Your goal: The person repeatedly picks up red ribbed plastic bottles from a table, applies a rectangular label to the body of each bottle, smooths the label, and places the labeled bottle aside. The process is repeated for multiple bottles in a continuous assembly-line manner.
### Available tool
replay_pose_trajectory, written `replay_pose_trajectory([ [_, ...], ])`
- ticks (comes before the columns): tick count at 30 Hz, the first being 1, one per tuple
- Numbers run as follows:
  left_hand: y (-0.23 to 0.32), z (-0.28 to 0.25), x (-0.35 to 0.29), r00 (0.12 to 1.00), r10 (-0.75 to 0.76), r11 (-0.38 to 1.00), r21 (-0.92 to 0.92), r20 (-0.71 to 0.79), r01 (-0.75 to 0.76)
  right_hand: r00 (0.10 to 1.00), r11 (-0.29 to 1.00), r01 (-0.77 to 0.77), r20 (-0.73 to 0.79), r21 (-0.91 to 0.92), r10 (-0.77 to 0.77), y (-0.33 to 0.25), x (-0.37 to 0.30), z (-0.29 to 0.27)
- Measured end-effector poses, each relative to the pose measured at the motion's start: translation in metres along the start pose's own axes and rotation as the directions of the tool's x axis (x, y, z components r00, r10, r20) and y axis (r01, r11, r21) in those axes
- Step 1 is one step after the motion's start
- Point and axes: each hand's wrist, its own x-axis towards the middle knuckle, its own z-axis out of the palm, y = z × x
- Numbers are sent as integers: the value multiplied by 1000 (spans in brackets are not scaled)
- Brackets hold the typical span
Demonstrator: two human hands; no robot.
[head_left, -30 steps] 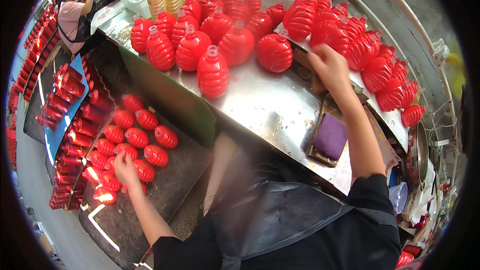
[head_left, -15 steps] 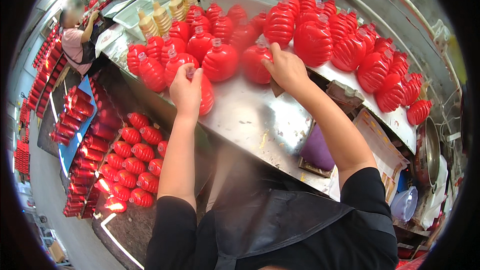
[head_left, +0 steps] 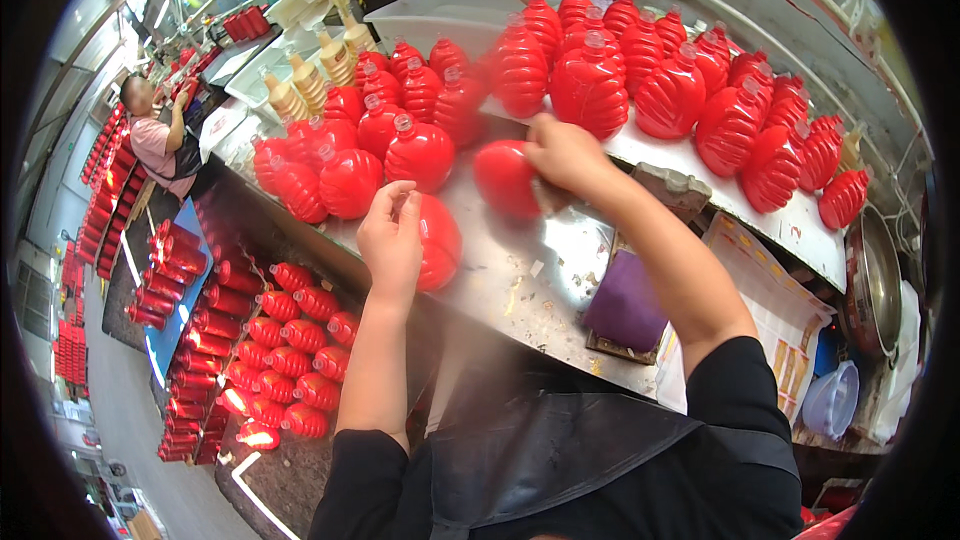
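Near the front edge of the metal table (head_left: 500,330), my left hand (head_left: 392,240) is closed round the neck of a glossy red bottle (head_left: 440,243) with a rounded body. The neck itself is hidden by my fingers. Farther right, my right hand (head_left: 568,152) grips another red bottle (head_left: 503,180) at its neck end; this bottle is blurred and tilted, its body toward the left. Just behind my left hand stand more red bottles with clear necks, the closest being a round one (head_left: 419,155).
Rows of red bottles (head_left: 668,95) fill a raised white shelf on the right. Cream bottles (head_left: 310,85) and a translucent bin (head_left: 440,5) stand behind. A purple pad (head_left: 628,302) lies at the table's right. Red bottles (head_left: 285,360) cover the lower left. Someone in pink (head_left: 155,140) works far left.
My left hand has drawn its bottle nearer to me. The right hand's bottle has gone from upright to tilted. The whole view has shifted slightly.
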Motion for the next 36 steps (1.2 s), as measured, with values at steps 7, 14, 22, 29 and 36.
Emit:
replay_pose_trajectory([
  [7,22,45,5,977,119,987,-126,174,-97,853,798,-184,-310,574,420,114,-215,-195],
  [14,26,100,19,927,118,969,-247,357,-28,245,738,-28,-711,675,659,190,-406,-342],
  [22,7,125,25,901,124,989,-126,416,-78,-8,660,-471,-750,586,661,413,-461,-393],
  [29,1,124,16,934,60,995,-92,352,-30,206,247,-967,-769,-65,606,433,-459,-401],
  [36,29,121,-16,958,252,967,-12,136,-253,230,207,-973,-491,-101,840,404,-422,-400],
])
